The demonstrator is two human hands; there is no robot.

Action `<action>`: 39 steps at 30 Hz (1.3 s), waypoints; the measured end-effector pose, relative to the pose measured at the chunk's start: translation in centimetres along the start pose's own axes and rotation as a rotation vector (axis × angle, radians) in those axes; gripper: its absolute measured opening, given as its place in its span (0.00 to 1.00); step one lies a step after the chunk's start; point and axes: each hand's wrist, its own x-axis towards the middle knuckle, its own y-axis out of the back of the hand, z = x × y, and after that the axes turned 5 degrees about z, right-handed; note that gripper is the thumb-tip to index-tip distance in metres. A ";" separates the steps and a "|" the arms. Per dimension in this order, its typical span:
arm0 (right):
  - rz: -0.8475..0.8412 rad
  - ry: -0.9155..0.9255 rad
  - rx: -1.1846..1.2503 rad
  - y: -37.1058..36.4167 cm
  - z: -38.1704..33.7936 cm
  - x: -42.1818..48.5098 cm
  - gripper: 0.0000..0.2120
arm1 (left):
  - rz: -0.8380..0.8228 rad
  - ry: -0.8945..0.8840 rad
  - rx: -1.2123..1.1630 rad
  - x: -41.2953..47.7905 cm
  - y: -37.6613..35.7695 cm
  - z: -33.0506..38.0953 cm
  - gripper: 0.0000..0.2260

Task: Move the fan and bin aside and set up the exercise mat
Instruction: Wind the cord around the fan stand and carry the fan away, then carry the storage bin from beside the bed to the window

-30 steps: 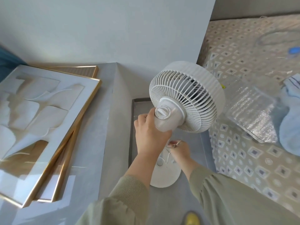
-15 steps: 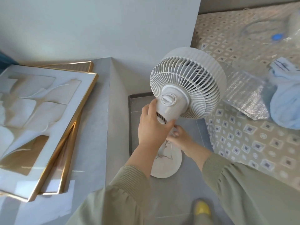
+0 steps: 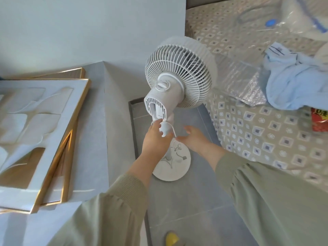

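Fingers (image 3: 156,125) of the left hand (image 3: 156,139) were curled round the fan (image 3: 177,82) neck just under the motor housing, thumb side touching the joint; grip looked loose, partly open. Half a second before, this hand was higher, wrapped on the housing itself, so it had slid down. Right hand (image 3: 193,139) was beside the pole (image 3: 168,153), fingers spread, palm toward the pole, not clearly touching it; a thin white cord (image 3: 173,129) ran between the two hands, and whether the right fingertips pinched it could not be told. Earlier the right hand sat tucked behind the left, close under the housing; now it was out to the right and apart.

Fan stood upright on the grey floor (image 3: 186,210), round base (image 3: 174,167) flat, in the gap between the grey ledge (image 3: 92,139) and the bed (image 3: 266,139). Head faced away, tilted up toward the bed; rear knob (image 3: 162,85) visible. Head appeared higher and further from the camera than before, vented back of housing now exposed.

Gold-framed pictures (image 3: 44,130) lay on the ledge to the left. On the bed: clear plastic bag (image 3: 243,80), pale blue cloth (image 3: 292,82). Green sleeves (image 3: 266,201) on both arms. Yellow slipper (image 3: 171,238) tip at bottom edge.
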 end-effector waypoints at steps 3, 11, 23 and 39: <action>0.016 0.003 -0.010 1.1 2.4 -1.0 0.29 | -0.002 0.022 0.010 -1.6 -2.4 -0.8 0.22; 0.173 -0.036 -0.059 9.9 12.0 -8.3 0.27 | -0.058 -0.136 0.166 -7.8 -13.8 1.0 0.20; 0.742 -0.060 -0.319 32.7 17.7 -29.1 0.31 | -0.335 -1.057 0.553 -22.9 -26.1 20.5 0.30; 1.251 -0.607 -0.607 35.7 18.5 -69.4 0.32 | -0.590 -1.863 0.378 -56.7 -23.7 31.1 0.30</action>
